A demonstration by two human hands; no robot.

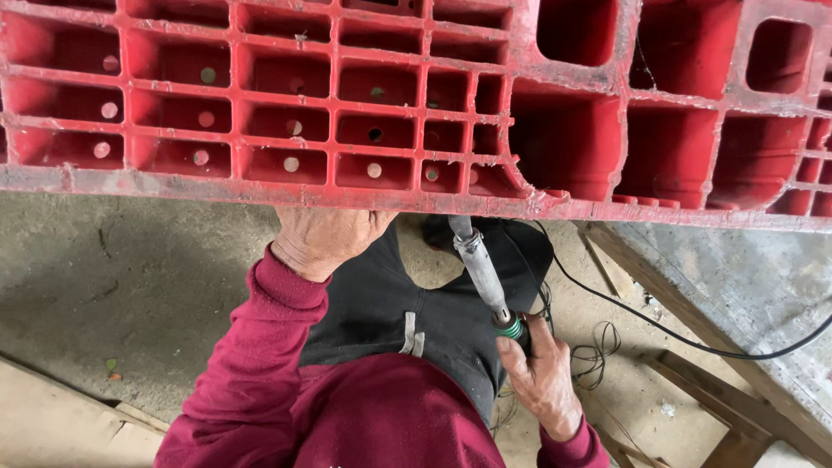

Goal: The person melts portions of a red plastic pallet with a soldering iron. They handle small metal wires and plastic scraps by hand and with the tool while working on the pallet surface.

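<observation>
A large red plastic pallet (364, 104) fills the top of the head view, its underside grid of square cells facing me. My left hand (325, 238) grips the pallet's near edge from below, fingers hidden under the rim. My right hand (542, 377) is closed around the green-collared handle of a corded soldering-type iron (481, 269). The iron's grey metal barrel points up and its tip touches the pallet's near edge. I wear maroon sleeves and dark trousers.
A black power cord (659, 325) runs from the tool off to the right over the concrete floor (113, 277). Wooden planks (728, 286) lie at the right, loose thin wires (598, 355) near my right hand, and a board (52, 416) at the bottom left.
</observation>
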